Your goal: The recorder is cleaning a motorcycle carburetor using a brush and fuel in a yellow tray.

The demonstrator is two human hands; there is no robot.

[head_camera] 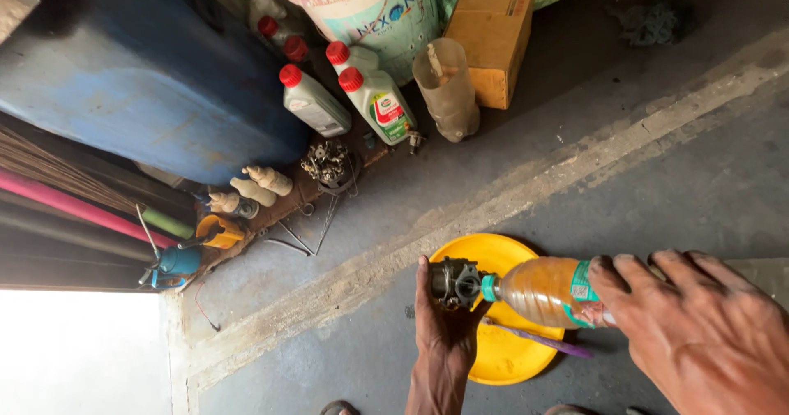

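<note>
The left hand [444,333] is closed around a small dark metal engine part [454,283], holding it up over the near edge of a round yellow plastic dish [503,357] that lies on the grey concrete floor [345,357]. The right hand [699,333] grips the body of a clear plastic bottle of amber liquid [546,290], tipped on its side so its green-ringed neck meets the metal part. A thin purple stick [542,343] lies across the dish under the bottle.

Beyond the dish a pale worn strip [526,189] runs diagonally over the floor, and the ground between it and the dish is bare. Farther off, along the far edge, stand several white plastic bottles with red caps [345,99], a cloudy cut-open plastic bottle [448,90] and a brown cardboard box [491,37], all well apart from the hands. A big blue drum [148,78] lies to the left, with a white bucket [382,8] behind the bottles. Near the drum's foot sit a tangle of small metal parts [327,164], three small cream bottles [255,186], an orange-yellow cup [220,232] and a blue oil can [177,260]. Long pink and green rods [90,209] slant in at the left edge above a bright washed-out patch [82,353].
</note>
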